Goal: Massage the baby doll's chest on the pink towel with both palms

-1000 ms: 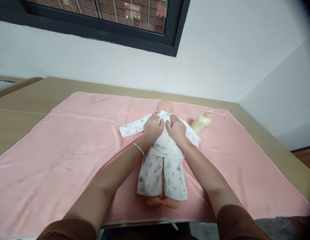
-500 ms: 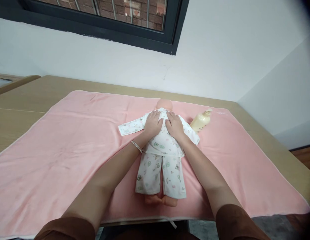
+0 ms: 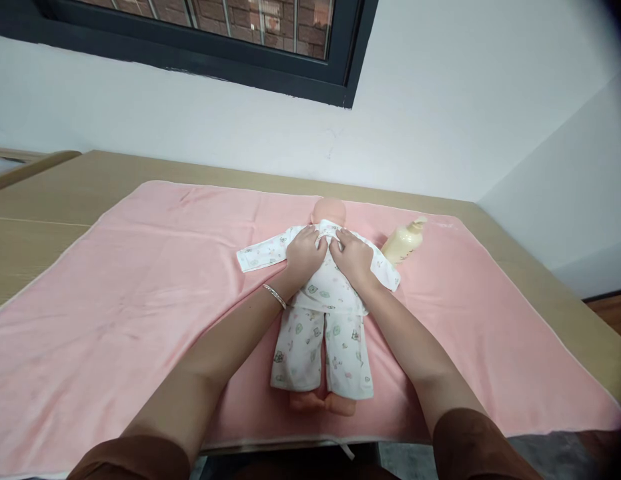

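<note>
A baby doll [image 3: 329,211] lies stretched out on a pink blanket, its bald head away from me and its feet [image 3: 340,404] towards me. It wears a white printed shirt [image 3: 325,287] and matching trousers [image 3: 297,350]. My left hand [image 3: 305,252], below a silver bangle, is closed on the shirt's upper part, left of the middle. Opposite it, my right hand [image 3: 353,255] has its fingers curled into the shirt as well. Both thumbs point inward, close together. The cloth under my fingers is partly hidden.
A pale yellow pump bottle [image 3: 403,241] lies tilted beside the doll's right-hand sleeve. The pink blanket [image 3: 140,300] covers much of the wooden table [image 3: 140,167]. Behind stand a white wall and a dark-framed window [image 3: 270,63].
My fingers have gone from lying flat on the shirt to curling into it. The shirt's collar has shifted slightly towards me, and more of the doll's head shows.
</note>
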### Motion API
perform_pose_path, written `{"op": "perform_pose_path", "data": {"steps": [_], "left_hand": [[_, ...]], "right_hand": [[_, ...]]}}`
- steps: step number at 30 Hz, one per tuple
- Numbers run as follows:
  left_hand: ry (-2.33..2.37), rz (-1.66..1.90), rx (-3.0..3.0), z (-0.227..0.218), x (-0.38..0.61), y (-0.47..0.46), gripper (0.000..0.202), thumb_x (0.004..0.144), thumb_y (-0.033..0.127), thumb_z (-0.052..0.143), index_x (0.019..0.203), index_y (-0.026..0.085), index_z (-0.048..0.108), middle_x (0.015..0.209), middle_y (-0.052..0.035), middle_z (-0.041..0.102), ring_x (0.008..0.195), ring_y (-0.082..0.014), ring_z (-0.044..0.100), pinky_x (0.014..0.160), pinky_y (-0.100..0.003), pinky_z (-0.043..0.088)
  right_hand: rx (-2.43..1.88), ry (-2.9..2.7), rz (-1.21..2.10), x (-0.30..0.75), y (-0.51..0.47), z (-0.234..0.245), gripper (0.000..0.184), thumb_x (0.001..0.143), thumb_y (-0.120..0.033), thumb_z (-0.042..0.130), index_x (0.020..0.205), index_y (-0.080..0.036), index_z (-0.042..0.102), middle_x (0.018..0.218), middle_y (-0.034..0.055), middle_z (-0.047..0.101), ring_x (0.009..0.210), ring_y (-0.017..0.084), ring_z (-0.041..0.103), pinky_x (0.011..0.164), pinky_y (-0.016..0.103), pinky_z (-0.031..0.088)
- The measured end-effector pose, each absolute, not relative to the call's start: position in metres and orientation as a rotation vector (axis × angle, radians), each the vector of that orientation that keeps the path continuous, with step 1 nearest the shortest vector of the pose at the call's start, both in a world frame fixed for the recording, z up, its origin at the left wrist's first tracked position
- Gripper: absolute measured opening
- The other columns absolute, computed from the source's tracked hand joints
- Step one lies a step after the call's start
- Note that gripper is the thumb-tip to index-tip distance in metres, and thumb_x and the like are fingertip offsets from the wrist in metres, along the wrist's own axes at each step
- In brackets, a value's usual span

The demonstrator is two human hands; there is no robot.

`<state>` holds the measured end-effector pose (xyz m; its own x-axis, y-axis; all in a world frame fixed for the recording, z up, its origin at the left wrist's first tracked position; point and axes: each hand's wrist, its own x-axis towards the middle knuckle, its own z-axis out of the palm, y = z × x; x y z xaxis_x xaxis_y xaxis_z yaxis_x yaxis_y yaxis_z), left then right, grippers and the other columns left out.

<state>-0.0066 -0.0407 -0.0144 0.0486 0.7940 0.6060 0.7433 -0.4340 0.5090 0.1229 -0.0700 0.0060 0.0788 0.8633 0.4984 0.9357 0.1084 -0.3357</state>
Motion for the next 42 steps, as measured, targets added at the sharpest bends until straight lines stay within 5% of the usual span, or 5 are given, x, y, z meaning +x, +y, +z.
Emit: {"op": "perform_pose_path", "data": {"steps": [5,12,23,30,42], "left_hand": [[1.671,1.37,2.199,-0.017,-0.007,-0.038,0.03,0.089,0.029,0.052,0.111,0.016,0.068,0.125,-0.0105,0.068,0.124,-0.0245,0.059,0.11,-0.04,0.045],[1.522,1.209,2.273,-0.018,-0.01,-0.024,0.039,0.089,0.025,0.05,0.125,0.014,0.061,0.137,-0.0105,0.059,0.136,-0.0283,0.046,0.118,-0.049,0.035],[1.609,1.401,2.166,-0.016,-0.008,-0.038,0.029,0.088,0.028,0.053,0.109,0.018,0.07,0.121,-0.0084,0.07,0.123,-0.0232,0.06,0.11,-0.04,0.046],[1.494,1.215,2.24,-0.015,-0.011,-0.026,0.04,0.089,0.026,0.051,0.126,0.013,0.061,0.137,-0.0112,0.059,0.136,-0.0282,0.047,0.117,-0.05,0.036],[1.61,1.493,2.189,-0.018,-0.007,-0.038,0.023,0.086,0.028,0.056,0.099,0.018,0.073,0.115,-0.0086,0.072,0.117,-0.0235,0.063,0.107,-0.04,0.048]], "right_hand": [[-1.745,-1.768,-0.088,0.124,-0.068,0.005,0.037,0.094,-0.034,0.047,0.123,-0.021,0.066,0.133,0.0088,0.063,0.13,0.025,0.054,0.105,0.04,0.045],[-1.583,-1.934,0.055,0.137,-0.05,-0.002,0.049,0.092,-0.026,0.044,0.14,-0.015,0.051,0.15,0.0103,0.045,0.142,0.029,0.037,0.118,0.053,0.025],[-1.69,-1.719,-0.044,0.127,-0.067,0.001,0.036,0.092,-0.035,0.049,0.12,-0.021,0.068,0.131,0.0087,0.064,0.129,0.027,0.054,0.108,0.043,0.043],[-1.603,-1.918,0.092,0.139,-0.05,-0.003,0.052,0.092,-0.028,0.045,0.142,-0.015,0.048,0.153,0.0102,0.039,0.145,0.032,0.03,0.118,0.054,0.026],[-1.708,-1.663,-0.054,0.124,-0.073,0.004,0.033,0.091,-0.036,0.052,0.114,-0.023,0.071,0.128,0.0071,0.066,0.127,0.025,0.057,0.106,0.04,0.046]]}}
